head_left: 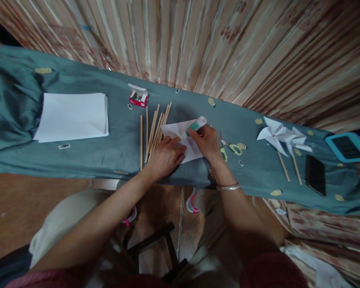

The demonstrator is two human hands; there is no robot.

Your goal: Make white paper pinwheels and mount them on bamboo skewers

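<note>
Paper (193, 153) between wooden sticks (153, 130) and scissors (225, 143), pinwheels (275, 136) farther right.

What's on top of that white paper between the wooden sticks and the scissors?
The left hand rests on the paper, and the right hand holds a green-and-white tube over it. Whatever lies directly beneath the hands is covered.

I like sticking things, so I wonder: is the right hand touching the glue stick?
Touching. The head view shows the right hand gripping the glue stick, wrapped against its side.
</note>
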